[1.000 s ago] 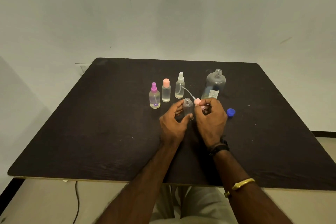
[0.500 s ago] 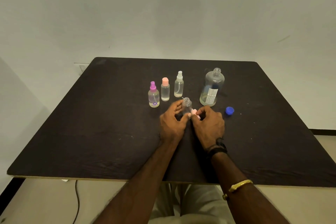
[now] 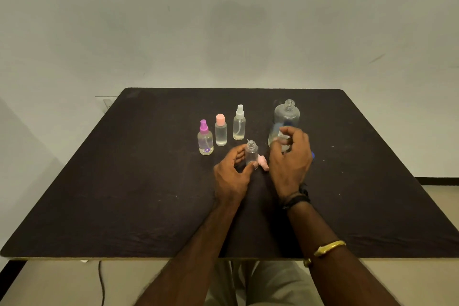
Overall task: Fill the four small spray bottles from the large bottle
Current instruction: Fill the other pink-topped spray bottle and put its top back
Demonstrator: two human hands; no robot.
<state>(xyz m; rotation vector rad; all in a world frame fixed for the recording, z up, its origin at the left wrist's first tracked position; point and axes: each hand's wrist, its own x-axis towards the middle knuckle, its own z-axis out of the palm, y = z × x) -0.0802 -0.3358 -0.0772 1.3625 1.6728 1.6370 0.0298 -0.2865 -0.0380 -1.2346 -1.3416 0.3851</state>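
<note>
We're gripping uncapped 4th bottle (image 3: 251,155) w/ L hand (image 3: 231,176); R hand (image 3: 290,156) is nearing large bottle (image 3: 286,113), grip unclear. Next: lift & pour.

Tabletop (image 3: 149,181): dark, matt, faintly textured. Large bottle (image 3: 286,117) and small bottles: clear glossy plastic. Bracelet (image 3: 327,248): shiny gold-coloured metal.

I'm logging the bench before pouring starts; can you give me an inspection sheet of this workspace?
Surface: dark table, pale specks.
Job's things: large bottle upright, uncapped; purple-top bottle, pink-cap bottle, white-top bottle capped, holding liquid; open bottle upright; pink sprayer lying beside it; blue cap partly hidden behind right hand.
Clutter: nothing seen.
Hands: left hand holds open bottle; right hand at large bottle, blurred, grip unclear.
Cables: cable hangs below table's front edge.
Surroundings: plain wall, pale floor.
</note>
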